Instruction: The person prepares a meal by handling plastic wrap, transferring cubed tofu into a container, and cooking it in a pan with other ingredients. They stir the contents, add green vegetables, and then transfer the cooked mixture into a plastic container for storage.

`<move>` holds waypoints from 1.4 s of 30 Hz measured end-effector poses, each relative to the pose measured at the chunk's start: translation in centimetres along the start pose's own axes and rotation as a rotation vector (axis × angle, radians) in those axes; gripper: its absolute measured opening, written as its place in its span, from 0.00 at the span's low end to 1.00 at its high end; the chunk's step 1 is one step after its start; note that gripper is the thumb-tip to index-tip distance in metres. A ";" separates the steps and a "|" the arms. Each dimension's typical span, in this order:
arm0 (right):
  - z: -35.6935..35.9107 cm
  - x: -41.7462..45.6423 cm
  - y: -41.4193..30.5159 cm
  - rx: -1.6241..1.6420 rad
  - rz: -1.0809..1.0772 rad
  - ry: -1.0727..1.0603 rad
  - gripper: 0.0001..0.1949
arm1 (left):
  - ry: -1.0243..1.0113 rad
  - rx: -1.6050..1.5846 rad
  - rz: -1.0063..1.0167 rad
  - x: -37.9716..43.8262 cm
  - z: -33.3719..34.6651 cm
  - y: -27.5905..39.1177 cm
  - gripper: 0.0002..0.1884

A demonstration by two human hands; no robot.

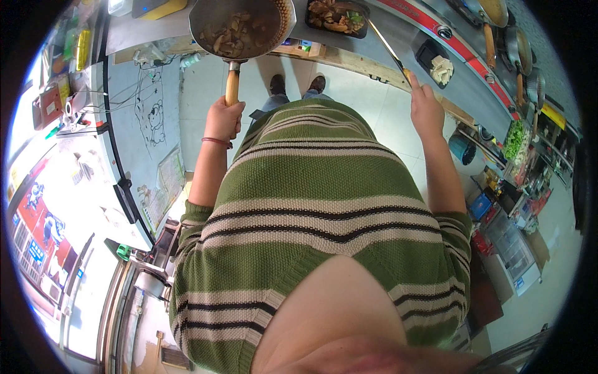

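Note:
My left hand (224,119) grips the wooden handle (232,86) of a metal saucepan (215,21), raised at the counter's edge. Brown pieces of cooked food (231,39) in dark liquid lie inside it. In my right hand (427,110) is a long thin metal utensil (387,46), whose far end reaches a black container (322,31). Cooked brown pieces and some chopped green vegetable (355,17) fill that container; they hide the utensil's tip, so its kind cannot be told.
Right of it, another black container (424,50) holds pale slices (441,70). A red-fronted stove (472,58) with knobs curves along the right, several pans (516,49) on it. Chopped greens (515,139) lie beyond. A white panel with a drawing (152,112) stands at left.

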State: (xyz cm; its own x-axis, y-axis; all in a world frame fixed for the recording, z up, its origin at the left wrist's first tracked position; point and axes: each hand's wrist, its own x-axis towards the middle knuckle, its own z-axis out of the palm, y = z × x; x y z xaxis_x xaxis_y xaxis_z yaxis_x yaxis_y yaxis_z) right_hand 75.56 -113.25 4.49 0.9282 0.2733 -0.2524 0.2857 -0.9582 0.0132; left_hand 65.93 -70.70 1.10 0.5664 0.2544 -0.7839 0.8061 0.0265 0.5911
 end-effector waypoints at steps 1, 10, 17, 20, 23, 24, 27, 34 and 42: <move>0.1 -0.2 -0.2 -0.011 0.022 0.016 0.25 | -0.001 0.001 0.000 -0.1 0.0 0.0 0.09; 0.2 -1.7 -0.3 0.177 0.035 0.055 0.25 | -0.008 0.012 -0.007 -0.3 -0.5 0.2 0.08; -1.5 -4.2 -0.4 0.188 0.034 0.055 0.24 | -0.002 0.021 0.002 -0.2 -0.7 -0.1 0.08; -1.8 -5.1 -0.4 0.163 -0.025 0.041 0.25 | -0.011 0.011 0.000 -0.1 -0.8 -0.3 0.08; -0.6 -4.4 -1.2 0.082 -0.025 0.044 0.24 | -0.002 0.024 0.014 0.1 -0.6 -0.4 0.08; -0.1 -4.1 -1.5 0.069 -0.030 0.044 0.24 | -0.011 0.025 0.017 0.1 -0.6 -0.4 0.08; 0.5 -3.4 -2.4 0.052 -0.035 0.032 0.24 | -0.026 0.030 0.024 0.2 -0.8 -0.5 0.08; 0.4 -4.1 -2.4 0.105 0.018 0.071 0.25 | -0.030 0.057 -0.011 -0.8 -0.8 0.1 0.08; 1.8 -3.5 -2.4 0.191 0.085 0.180 0.23 | -0.022 0.074 0.006 -1.0 -0.7 0.1 0.08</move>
State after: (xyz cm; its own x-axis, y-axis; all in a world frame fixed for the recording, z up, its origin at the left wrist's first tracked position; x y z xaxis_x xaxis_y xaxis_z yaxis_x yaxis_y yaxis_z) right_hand 71.17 -112.01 3.64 0.9792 0.1857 -0.0817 0.1710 -0.9722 -0.1599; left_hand 65.38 -70.30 2.06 0.5743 0.2332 -0.7847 0.8126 -0.0465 0.5810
